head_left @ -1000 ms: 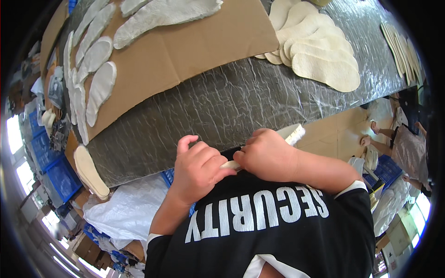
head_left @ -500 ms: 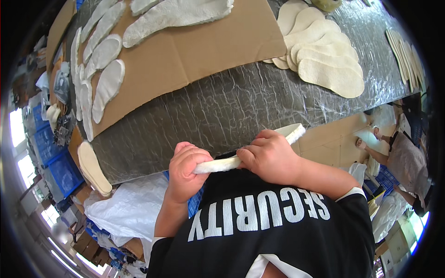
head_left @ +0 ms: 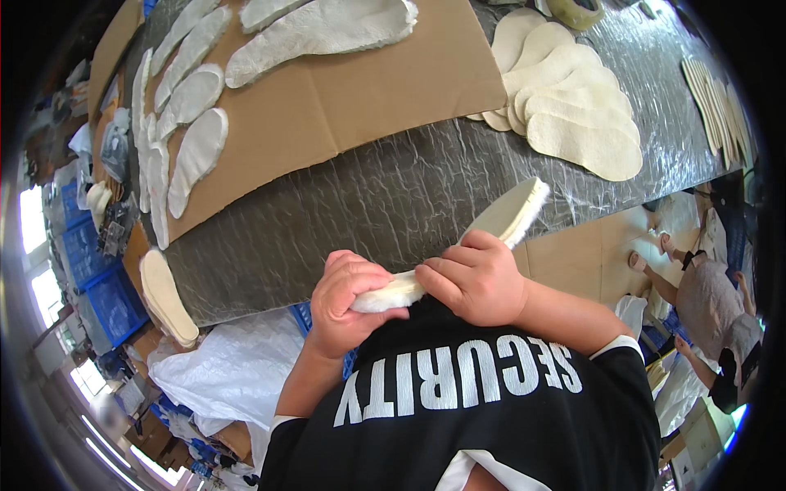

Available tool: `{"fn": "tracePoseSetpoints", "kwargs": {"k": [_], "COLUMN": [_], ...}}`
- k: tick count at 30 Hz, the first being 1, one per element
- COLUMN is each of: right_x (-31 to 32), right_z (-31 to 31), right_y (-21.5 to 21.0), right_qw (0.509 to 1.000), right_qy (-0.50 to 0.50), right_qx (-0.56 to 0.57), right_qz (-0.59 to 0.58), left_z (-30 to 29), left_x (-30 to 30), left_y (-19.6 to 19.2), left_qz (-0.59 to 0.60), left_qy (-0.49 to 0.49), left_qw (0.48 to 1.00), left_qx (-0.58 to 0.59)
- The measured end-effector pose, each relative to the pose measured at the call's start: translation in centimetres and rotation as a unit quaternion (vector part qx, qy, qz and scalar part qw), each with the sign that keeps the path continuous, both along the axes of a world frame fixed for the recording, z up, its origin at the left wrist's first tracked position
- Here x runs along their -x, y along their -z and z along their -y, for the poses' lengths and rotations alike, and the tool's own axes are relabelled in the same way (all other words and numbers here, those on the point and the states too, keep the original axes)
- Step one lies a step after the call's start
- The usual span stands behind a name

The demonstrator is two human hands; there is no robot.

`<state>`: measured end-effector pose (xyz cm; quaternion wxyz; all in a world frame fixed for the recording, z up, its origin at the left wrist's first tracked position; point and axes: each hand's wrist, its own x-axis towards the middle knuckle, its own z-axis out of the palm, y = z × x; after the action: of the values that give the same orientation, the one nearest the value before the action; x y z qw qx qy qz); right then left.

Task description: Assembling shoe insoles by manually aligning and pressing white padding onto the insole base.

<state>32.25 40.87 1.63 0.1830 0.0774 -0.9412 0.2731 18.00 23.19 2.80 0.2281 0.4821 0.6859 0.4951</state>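
A thick white insole with a fluffy lower face is held edge-on between my two hands, close to my chest at the near edge of the table. My left hand grips its narrower end, thumb below and fingers over the top. Around its middle my right hand is closed, fingers and thumb pressed on the edge. The insole's other end sticks up past my right hand, showing a smooth pale face and a furry rim. Part of the insole is hidden under my fingers.
Several white fluffy insoles lie on a cardboard sheet at the far left. Fanned cream insoles rest on the plastic-covered table, with another stack beyond. More insoles sit at the left corner. A person is at the right.
The insole's right end has tilted up and away from me. My left hand has shifted slightly right and turned, its thumb now showing beneath. The person at the right has moved.
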Motion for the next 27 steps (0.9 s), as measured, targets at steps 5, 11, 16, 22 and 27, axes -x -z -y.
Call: {"fn": "tracePoseSetpoints", "kwargs": {"k": [5,11,16,22,27], "right_x": [-0.6,-0.8,-1.0,-1.3,-1.2], "right_z": [0.2,0.2,0.1,0.1,0.1], "right_y": [0.2,0.1,0.1,0.5,0.4], "right_qw": [0.996,0.995,0.996,0.997,0.997], "right_qy": [0.032,0.038,0.035,0.021,0.015], "right_qx": [-0.027,-0.025,-0.019,-0.003,0.040], "right_qz": [-0.078,-0.083,-0.078,-0.072,-0.063], "left_z": [-0.1,-0.3,-0.2,-0.5,-0.6], "left_x": [0.4,-0.2,-0.6,-0.4,0.0], "left_y": [-1.0,-1.7,-1.7,-2.3,-2.6], "left_qz": [0.045,-0.022,0.005,-0.048,-0.070], "left_qy": [0.004,-0.028,-0.033,-0.006,0.008], "left_qw": [0.996,0.999,0.999,0.999,0.997], "left_qx": [-0.072,-0.029,-0.021,-0.014,-0.024]}}
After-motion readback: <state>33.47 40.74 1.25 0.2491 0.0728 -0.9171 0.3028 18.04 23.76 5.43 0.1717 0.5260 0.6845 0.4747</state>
